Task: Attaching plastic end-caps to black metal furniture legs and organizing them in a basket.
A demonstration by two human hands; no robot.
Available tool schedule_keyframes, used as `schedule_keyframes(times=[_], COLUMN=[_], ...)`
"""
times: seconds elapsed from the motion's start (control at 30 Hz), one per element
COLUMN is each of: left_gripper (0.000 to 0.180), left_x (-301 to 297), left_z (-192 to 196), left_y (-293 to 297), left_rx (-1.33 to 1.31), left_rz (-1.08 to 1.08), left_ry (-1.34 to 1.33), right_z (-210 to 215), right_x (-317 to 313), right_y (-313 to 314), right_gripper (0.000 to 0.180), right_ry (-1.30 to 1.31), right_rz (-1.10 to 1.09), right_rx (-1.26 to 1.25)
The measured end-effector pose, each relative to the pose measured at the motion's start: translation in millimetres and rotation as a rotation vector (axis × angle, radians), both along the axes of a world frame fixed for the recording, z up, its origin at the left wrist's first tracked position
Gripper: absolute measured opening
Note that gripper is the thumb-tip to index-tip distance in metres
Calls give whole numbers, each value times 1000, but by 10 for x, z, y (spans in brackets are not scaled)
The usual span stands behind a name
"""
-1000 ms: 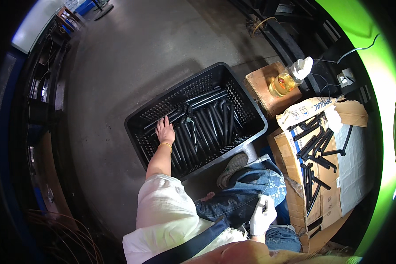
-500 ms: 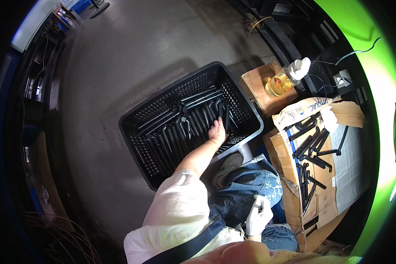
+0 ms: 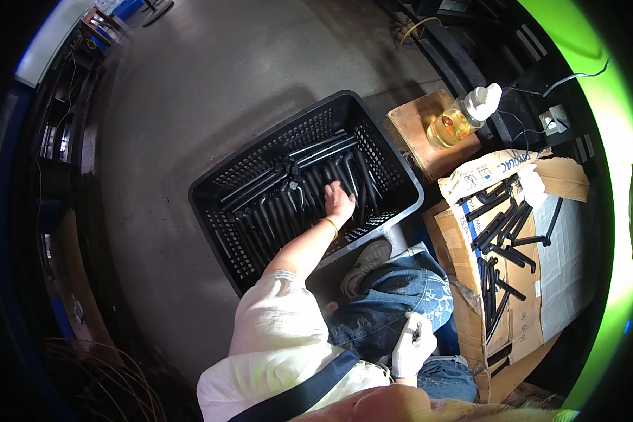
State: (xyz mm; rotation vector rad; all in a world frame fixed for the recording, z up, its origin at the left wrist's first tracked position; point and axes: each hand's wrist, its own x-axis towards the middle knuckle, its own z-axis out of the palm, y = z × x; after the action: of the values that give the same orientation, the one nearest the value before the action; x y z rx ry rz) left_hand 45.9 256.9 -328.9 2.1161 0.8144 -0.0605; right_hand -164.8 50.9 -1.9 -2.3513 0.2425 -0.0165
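Note:
My bare left hand reaches down into a black plastic basket with perforated walls. Its fingers look slightly apart and rest over a row of black bent metal rods lying side by side. No rod is plainly gripped. More long black bars lie across the far ends of that row. A white glove covers my right hand, which stays low by my jeans with its fingers curled in. Whatever it may hold is hidden.
Right of the basket, a bottle of yellow liquid stands on a wooden box. Nearer, an opened cardboard box carries several loose black bent pieces and a white crumpled item. My shoe is beside the basket's near edge.
My left hand has shifted a little to the left along the rods, and its fingers look more bent. The right hand has hardly moved.

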Motion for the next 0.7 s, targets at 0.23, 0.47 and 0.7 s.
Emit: schedule_keyframes(times=[0.23,0.47,0.7], left_gripper=[103,93,65], left_x=[359,366,270], left_z=[-60,390,232], left_y=[-50,-389,-24], left_rx=[-437,78,36], left_rz=[168,1,-379], left_ry=[356,73,445], right_z=[-13,-7,22], right_x=[-12,12,6], right_y=[46,17,49], right_gripper=[17,16,16], right_ry=[-7,5,5], right_rz=[33,-25,24], right_rx=[-8,-33,-44])
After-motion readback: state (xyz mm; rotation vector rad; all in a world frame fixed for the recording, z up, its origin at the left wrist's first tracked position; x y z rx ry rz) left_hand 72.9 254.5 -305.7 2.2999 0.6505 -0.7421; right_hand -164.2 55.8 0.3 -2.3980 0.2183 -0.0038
